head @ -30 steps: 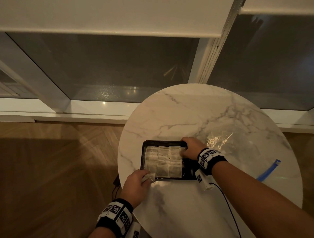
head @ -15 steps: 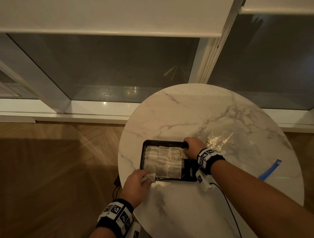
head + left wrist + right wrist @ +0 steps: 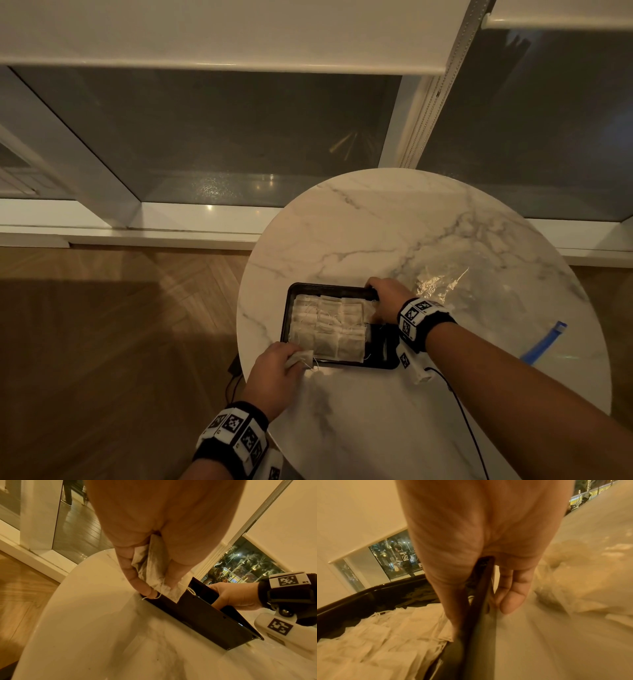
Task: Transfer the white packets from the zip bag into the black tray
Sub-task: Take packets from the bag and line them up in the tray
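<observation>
The black tray lies on the near left of the round marble table, with several white packets laid in rows inside. My left hand is at the tray's near left corner and pinches a few white packets between thumb and fingers. My right hand grips the tray's right rim at the far corner, thumb inside over the packets, fingers outside. The clear zip bag lies flat to the right of the tray; I cannot tell what it holds.
The zip bag's blue zip strip lies near the table's right edge. A black cable runs from my right wrist over the near table. The table's left edge is close to the tray; wooden floor lies beyond it, windows behind.
My right hand has drawn back slightly from the packets to the tray's far right rim. My left hand has stayed at the near left corner with its packets.
</observation>
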A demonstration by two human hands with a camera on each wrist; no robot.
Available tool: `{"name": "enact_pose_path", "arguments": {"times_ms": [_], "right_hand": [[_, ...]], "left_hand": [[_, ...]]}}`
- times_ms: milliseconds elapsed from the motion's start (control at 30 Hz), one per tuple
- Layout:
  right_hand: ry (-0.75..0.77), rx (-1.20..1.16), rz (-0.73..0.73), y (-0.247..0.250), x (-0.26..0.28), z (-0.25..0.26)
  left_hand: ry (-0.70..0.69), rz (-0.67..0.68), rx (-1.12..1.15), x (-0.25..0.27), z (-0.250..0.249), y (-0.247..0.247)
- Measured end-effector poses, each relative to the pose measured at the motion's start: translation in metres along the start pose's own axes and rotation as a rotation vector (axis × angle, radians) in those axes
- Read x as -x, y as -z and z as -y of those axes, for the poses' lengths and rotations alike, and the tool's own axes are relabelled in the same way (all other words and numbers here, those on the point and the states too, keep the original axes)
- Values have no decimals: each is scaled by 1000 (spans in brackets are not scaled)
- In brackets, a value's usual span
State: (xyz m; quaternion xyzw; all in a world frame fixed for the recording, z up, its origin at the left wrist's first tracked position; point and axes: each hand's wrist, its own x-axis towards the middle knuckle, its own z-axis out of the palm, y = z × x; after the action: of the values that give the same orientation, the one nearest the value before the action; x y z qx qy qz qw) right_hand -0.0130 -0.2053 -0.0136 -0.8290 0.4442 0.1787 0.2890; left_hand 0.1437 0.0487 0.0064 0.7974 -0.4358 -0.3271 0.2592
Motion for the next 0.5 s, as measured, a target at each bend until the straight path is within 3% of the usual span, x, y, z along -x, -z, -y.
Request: {"name": "enact_pose_path", "arguments": {"times_ms": [500], "right_hand": [[12, 49, -15, 4, 0, 5]], "left_hand": [[6, 35, 0, 0, -2, 1]]}}
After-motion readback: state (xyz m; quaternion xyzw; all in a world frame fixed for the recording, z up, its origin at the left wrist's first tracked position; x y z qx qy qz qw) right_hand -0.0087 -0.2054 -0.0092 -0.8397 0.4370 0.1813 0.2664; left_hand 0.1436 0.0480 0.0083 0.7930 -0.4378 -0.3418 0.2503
